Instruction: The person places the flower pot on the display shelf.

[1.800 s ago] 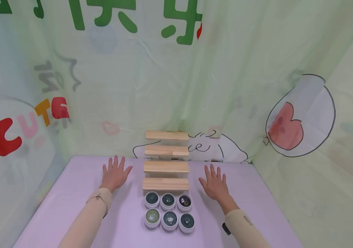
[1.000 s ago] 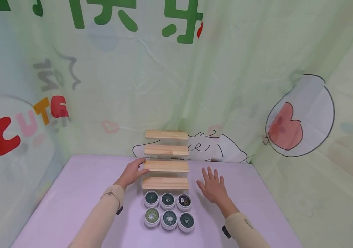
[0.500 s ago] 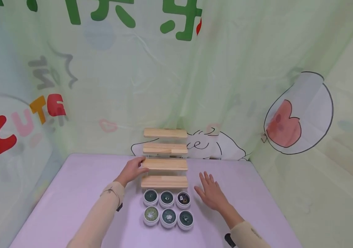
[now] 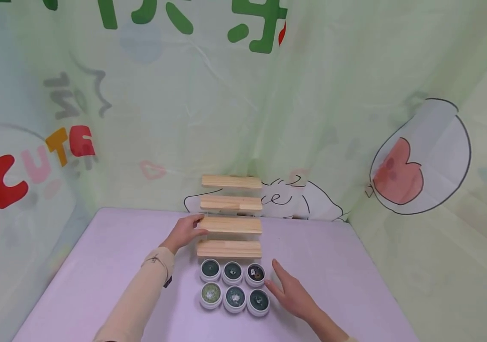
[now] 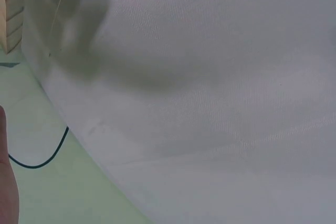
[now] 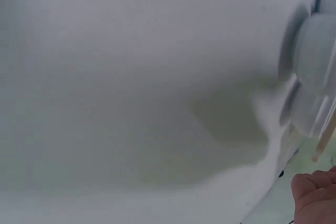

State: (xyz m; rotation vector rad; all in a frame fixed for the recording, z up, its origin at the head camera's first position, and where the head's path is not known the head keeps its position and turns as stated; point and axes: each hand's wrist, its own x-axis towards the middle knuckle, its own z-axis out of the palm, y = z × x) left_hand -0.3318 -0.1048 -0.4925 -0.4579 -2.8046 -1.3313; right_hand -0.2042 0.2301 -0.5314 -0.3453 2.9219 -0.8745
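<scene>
A stepped display rack (image 4: 231, 225) with several light wooden boards stands at the back middle of the table. My left hand (image 4: 184, 231) holds the left end of its second board from the front, thumb in front and fingers behind. Before the rack sit small white round jars with clear tops in two rows, among them a jar with pale green contents (image 4: 211, 293) and a dark one (image 4: 259, 300) at the front right. My right hand (image 4: 291, 292) is just right of these jars, fingers extended and holding nothing. In the right wrist view, blurred white jars (image 6: 315, 51) show at the right edge.
The table (image 4: 324, 256) has a pale lilac cover. A printed curtain (image 4: 226, 104) encloses its back and sides, close behind the rack. In the left wrist view, a wooden board end (image 5: 13, 17) shows at the top left corner.
My left hand has moved right from the table onto the rack's board and taken hold of it. My right hand has come nearer, from beside the rack to beside the jars.
</scene>
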